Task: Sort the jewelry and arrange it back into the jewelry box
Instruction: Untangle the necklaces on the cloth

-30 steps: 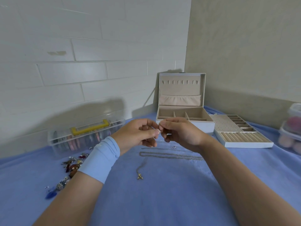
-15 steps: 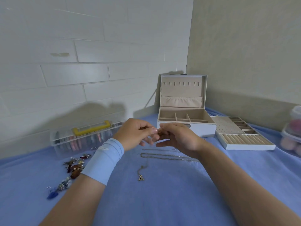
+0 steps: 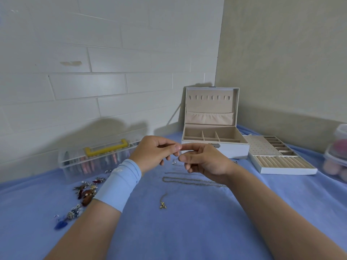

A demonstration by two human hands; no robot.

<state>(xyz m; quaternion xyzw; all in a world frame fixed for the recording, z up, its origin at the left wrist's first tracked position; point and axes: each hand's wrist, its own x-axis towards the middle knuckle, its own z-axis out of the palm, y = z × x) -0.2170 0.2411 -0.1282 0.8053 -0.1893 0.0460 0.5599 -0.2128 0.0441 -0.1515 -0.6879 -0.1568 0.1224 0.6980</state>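
My left hand (image 3: pixel 155 153) and right hand (image 3: pixel 204 162) meet at the fingertips, both pinching a tiny dangling piece (image 3: pixel 174 161) above the blue cloth (image 3: pixel 187 231). The open jewelry box (image 3: pixel 232 151) stands just behind. A slack pinch could drop it into the chains (image 3: pixel 187 182) below.

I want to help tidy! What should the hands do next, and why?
Probably lift the tiny piece, pinched by the left hand with the right hand at it, over to the open box: its compartments look empty and it stands just beyond the hands.
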